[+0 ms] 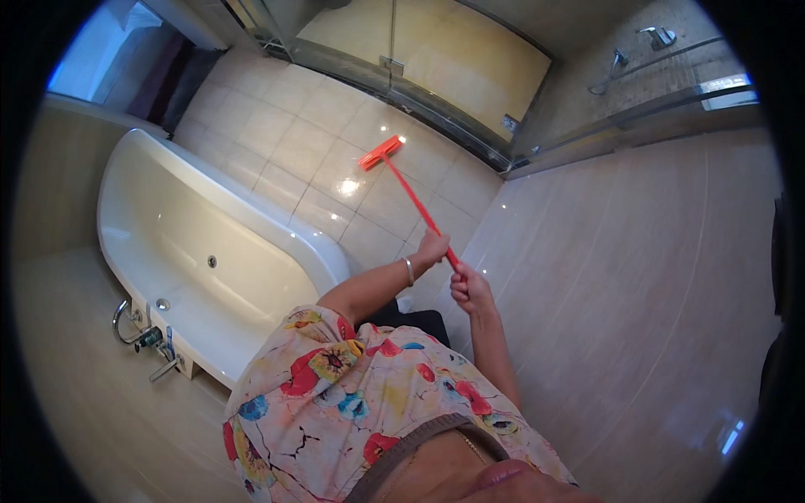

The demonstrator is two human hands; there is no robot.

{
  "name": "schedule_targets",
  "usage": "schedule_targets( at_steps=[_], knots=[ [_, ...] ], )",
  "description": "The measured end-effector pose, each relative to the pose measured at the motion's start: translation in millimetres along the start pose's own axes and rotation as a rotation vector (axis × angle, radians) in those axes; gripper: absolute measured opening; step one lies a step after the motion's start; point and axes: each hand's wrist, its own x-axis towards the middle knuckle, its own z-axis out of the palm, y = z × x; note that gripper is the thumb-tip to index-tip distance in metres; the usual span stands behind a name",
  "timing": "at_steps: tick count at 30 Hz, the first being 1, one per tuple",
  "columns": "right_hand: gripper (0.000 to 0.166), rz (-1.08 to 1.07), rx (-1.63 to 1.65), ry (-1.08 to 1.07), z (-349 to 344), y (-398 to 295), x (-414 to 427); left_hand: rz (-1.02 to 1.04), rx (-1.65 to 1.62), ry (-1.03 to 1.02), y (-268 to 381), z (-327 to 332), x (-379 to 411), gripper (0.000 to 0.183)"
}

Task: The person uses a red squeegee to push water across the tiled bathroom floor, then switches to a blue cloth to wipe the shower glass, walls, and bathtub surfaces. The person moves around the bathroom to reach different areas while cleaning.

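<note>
A red handle [413, 198] runs from my hands to a flat orange head [380, 153], which rests on the floor tiles. It is a long-handled floor tool; whether a mop or a squeegee, I cannot tell. My left hand [434, 246], below a silver bracelet [409, 271], wraps around the lower grip. Just behind it, nearer my body, my right hand [470, 287] is closed around the top end of the same handle. The beige floor tiles [302, 148] under and around the head look glossy, with bright light reflections.
A white bathtub [251, 258] stands at the left, with a chrome faucet [129, 324] on its outer side. Ahead is a glass shower enclosure [440, 56] with a dark sill [440, 129]. A marble-look wall [604, 251] closes the right side. A doorway [144, 69] lies at the upper left.
</note>
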Motion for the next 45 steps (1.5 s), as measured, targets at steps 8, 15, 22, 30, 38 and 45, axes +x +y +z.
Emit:
schedule_targets(
  at_steps=[8,15,22,30,38,45],
  knots=[
    [0.019,0.022,-0.280,-0.025,48,-30,32,0.137,0.074,0.234,59,-32,22,0.025],
    [0.009,-0.023,-0.304,-0.035,62,-65,65,0.041,0.230,0.191,96,-41,56,0.036],
    [0.011,-0.025,0.052,-0.002,-11,-20,-22,0.037,0.551,0.076,73,31,-26,0.053],
    [0.004,-0.052,0.078,-0.005,25,11,-72,0.174,0.428,0.030,52,16,-63,0.040],
    [0.008,-0.059,-0.077,-0.040,68,-9,15,0.090,0.360,0.149,94,-50,-11,0.028],
    [0.006,-0.131,0.138,0.068,-18,40,-64,0.149,0.609,-0.066,23,38,-67,0.060]
  ],
)
